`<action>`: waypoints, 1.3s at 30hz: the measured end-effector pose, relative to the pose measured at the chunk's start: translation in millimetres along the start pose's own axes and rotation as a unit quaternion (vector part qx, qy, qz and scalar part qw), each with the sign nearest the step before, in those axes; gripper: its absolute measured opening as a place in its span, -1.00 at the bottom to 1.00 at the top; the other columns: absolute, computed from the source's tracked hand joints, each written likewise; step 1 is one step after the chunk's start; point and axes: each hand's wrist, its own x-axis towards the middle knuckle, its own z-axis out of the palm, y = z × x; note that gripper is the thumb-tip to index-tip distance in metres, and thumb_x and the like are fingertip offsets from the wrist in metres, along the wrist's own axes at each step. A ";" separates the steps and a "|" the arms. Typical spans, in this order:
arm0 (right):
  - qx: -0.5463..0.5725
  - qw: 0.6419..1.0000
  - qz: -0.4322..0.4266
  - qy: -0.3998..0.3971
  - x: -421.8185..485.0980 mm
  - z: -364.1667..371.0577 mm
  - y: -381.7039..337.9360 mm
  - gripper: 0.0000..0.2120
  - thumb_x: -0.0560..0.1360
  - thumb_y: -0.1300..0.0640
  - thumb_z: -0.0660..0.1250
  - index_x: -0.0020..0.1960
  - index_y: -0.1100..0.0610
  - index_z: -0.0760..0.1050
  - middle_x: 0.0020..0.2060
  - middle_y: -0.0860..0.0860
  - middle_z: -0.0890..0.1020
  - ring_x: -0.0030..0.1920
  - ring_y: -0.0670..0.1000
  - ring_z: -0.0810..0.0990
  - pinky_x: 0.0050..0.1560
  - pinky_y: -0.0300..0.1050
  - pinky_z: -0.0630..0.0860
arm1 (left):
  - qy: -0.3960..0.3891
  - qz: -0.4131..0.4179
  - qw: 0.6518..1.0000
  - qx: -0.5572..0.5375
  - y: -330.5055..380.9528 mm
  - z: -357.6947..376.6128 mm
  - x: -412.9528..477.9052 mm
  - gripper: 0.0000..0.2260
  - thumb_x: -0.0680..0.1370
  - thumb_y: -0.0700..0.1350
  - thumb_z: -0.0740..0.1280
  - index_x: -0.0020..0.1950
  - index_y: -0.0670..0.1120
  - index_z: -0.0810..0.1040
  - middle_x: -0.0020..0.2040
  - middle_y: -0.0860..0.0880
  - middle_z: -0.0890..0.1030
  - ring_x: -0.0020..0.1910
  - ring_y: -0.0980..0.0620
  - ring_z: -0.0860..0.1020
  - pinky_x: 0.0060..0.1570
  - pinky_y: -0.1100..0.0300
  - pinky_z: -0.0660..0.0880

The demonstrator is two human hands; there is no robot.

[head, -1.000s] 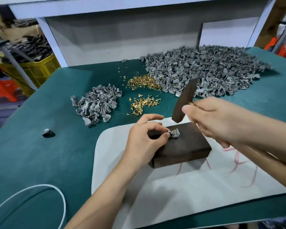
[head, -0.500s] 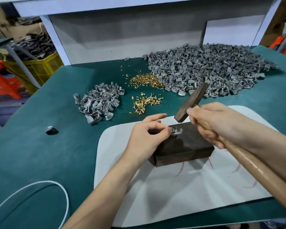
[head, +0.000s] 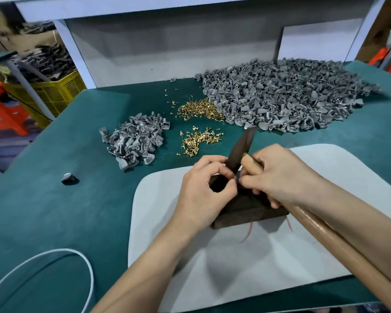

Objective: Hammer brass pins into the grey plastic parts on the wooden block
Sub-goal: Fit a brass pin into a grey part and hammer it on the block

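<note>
One hammer (head: 242,147) | head up, handle running lower-right | right hand (head: 280,177) grips it | left hand (head: 203,190) pinches grey part (head: 235,178)

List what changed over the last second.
The right hand, gripping the hammer, swung in leftward and down; its fingers now meet the left hand at the grey part on the wooden block. Left hand still pinches the part; block and piles unmoved.

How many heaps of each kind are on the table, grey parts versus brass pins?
Grey part heaps: 2, large and small
Brass pin heaps: 2, far and near
Total: 4 heaps
</note>
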 end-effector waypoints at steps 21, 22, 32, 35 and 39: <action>-0.025 0.994 0.048 -0.100 4.1 -10.0 -14.4 -0.86 0.37 0.30 0.31 -0.21 0.40 0.55 -0.52 0.04 0.61 -0.69 -0.07 0.40 -0.61 -0.34 0.30 | -0.010 -0.014 0.999 -0.043 -0.6 2.5 -4.0 -0.93 0.40 -0.28 0.46 -0.21 -0.13 0.64 0.04 0.14 0.61 0.05 0.23 0.56 0.11 0.32 0.42; -0.020 0.993 0.049 -0.103 4.3 -9.8 -15.0 -0.87 0.38 0.30 0.31 -0.22 0.39 0.55 -0.52 0.04 0.61 -0.69 -0.07 0.40 -0.61 -0.34 0.30 | -0.013 -0.015 0.999 -0.047 -0.9 2.3 -4.2 -0.93 0.41 -0.28 0.46 -0.21 -0.13 0.65 0.04 0.15 0.61 0.05 0.25 0.56 0.09 0.35 0.40; -0.036 0.993 0.035 -0.107 6.8 -8.4 -16.7 -0.90 0.36 0.33 0.30 -0.30 0.35 0.54 -0.54 0.06 0.59 -0.67 -0.06 0.43 -0.60 -0.32 0.32 | -0.011 -0.003 0.998 -0.068 -1.8 2.8 -5.2 -0.88 0.40 -0.31 0.45 -0.26 -0.11 0.63 0.07 0.13 0.63 0.06 0.26 0.56 0.06 0.38 0.38; -0.054 0.992 0.022 -0.108 7.1 -8.0 -17.4 -0.89 0.37 0.32 0.30 -0.33 0.31 0.52 -0.54 0.05 0.59 -0.66 -0.06 0.45 -0.59 -0.32 0.34 | -0.009 -0.003 0.998 -0.066 -2.9 3.4 -5.2 -0.88 0.40 -0.33 0.45 -0.26 -0.14 0.62 0.06 0.11 0.64 0.04 0.26 0.57 0.04 0.41 0.38; -0.053 0.991 0.018 -0.119 9.2 -9.2 -16.3 -0.89 0.36 0.34 0.29 -0.32 0.31 0.52 -0.54 0.04 0.59 -0.66 -0.07 0.44 -0.59 -0.31 0.35 | -0.013 -0.003 0.997 -0.073 -4.0 2.9 -4.8 -0.89 0.41 -0.34 0.45 -0.26 -0.16 0.62 0.07 0.10 0.63 0.04 0.27 0.56 0.05 0.43 0.36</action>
